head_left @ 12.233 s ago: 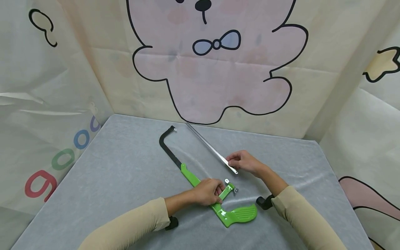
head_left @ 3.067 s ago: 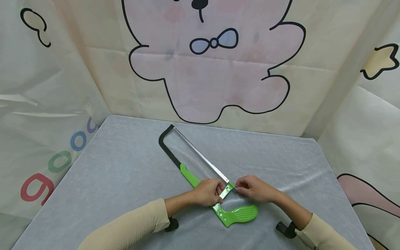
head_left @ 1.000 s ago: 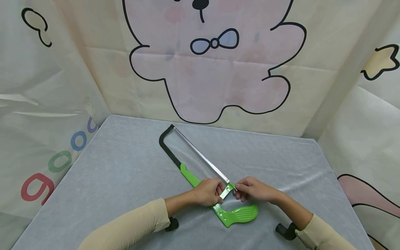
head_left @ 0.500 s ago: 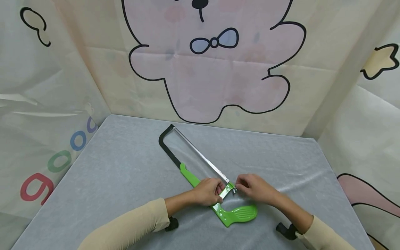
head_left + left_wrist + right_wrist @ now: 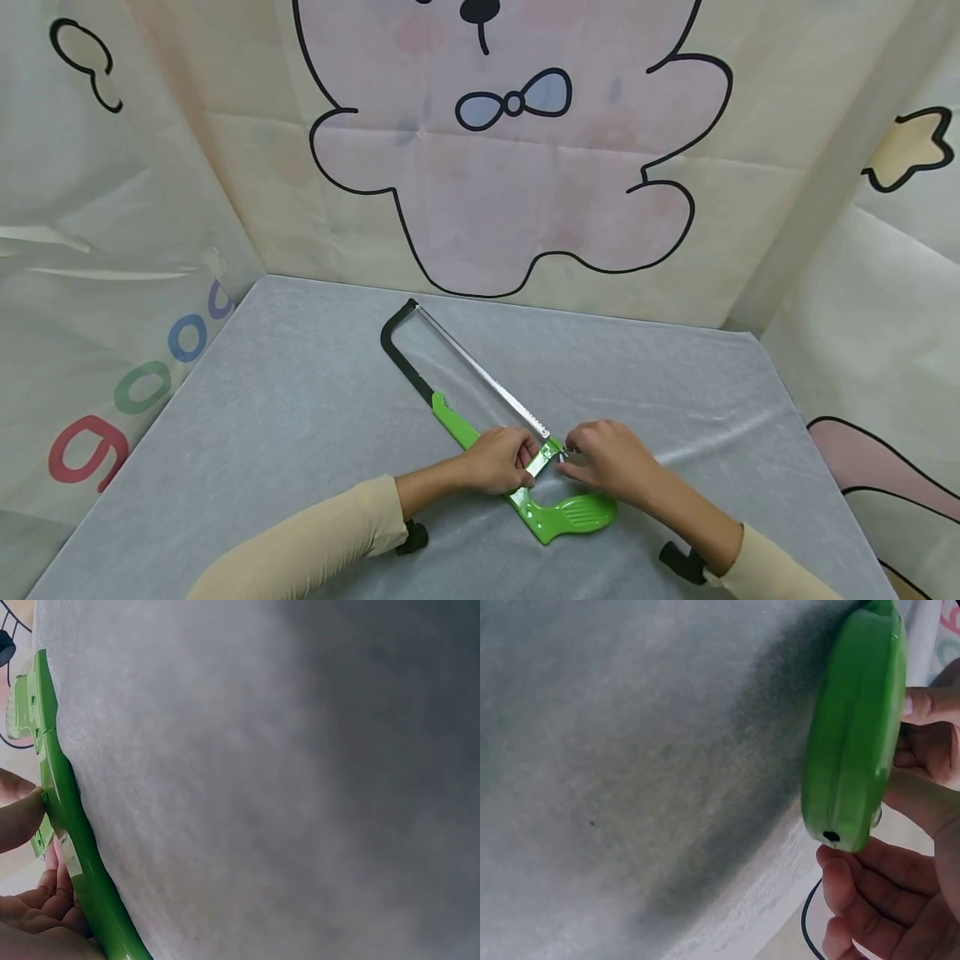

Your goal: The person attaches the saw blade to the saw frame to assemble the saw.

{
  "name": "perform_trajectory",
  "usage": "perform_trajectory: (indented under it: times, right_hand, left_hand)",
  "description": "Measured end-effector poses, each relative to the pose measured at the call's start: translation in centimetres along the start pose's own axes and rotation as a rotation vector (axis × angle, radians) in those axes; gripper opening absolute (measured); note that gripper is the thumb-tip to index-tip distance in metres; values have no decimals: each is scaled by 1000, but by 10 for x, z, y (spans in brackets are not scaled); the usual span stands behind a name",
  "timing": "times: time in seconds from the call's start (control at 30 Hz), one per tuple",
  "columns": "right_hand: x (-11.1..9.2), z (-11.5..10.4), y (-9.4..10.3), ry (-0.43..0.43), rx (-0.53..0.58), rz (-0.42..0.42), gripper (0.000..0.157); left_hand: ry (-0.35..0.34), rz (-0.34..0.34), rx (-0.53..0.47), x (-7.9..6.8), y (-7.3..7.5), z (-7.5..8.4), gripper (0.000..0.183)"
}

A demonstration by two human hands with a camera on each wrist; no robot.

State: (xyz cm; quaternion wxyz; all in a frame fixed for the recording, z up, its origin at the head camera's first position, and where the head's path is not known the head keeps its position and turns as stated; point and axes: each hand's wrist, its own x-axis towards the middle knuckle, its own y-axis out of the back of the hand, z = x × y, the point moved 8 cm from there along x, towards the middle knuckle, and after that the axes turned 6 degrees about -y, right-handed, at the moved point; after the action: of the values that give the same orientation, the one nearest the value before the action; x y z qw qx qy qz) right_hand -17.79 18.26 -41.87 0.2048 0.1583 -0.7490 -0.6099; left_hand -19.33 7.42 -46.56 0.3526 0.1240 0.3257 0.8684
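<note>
A hacksaw with a green frame (image 5: 456, 423) and a black front bow (image 5: 405, 362) lies slantwise on the grey cloth. Its silver blade (image 5: 483, 372) spans from the bow's tip to the green post near the handle (image 5: 581, 514). My left hand (image 5: 495, 461) grips that post and frame; the left wrist view has its thumb against the green frame (image 5: 71, 810). At the post's outer end, my right hand (image 5: 611, 458) has thumb and finger around a small metal wing nut (image 5: 564, 455). In the right wrist view the handle (image 5: 847, 742) hides most of the nut.
The grey cloth-covered table (image 5: 315, 400) extends around the saw on all sides. A printed curtain (image 5: 525, 208) hangs behind the far edge, with more curtain at both sides. Black wrist-camera mounts (image 5: 682, 562) stick out by the sleeves.
Twelve seconds ago the blade lay apart from the frame under my right hand; now it spans the frame. Lately my right fingers shift and turn about the wing nut; my left hand stays put.
</note>
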Motion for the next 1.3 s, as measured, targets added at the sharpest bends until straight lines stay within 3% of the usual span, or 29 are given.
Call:
perform_trajectory:
  times: [0.17,0.33,0.53,0.8,0.93,1.07,1.3]
  right_hand:
    - [1,-4,1,45,-43,32,24]
    - [2,0,-3,13,28,-35,19]
    - [2,8,-12,-41,235,-187,11]
    - [2,13,-23,-24,597,-362,27]
    - [1,17,-31,-72,757,-465,29]
    - [-2,20,-37,-161,855,-558,32]
    - [-6,25,-47,-255,991,-647,33]
  left_hand:
    - [0,4,1,0,0,0,27]
    - [-1,4,-3,0,0,-1,27]
    - [-2,-4,-6,0,0,0,27]
    - [7,-7,-23,-1,0,1,27]
    - [7,-8,-25,-1,0,1,27]
    - [3,-9,-29,0,0,1,27]
    - [0,-8,-34,0,-1,1,27]
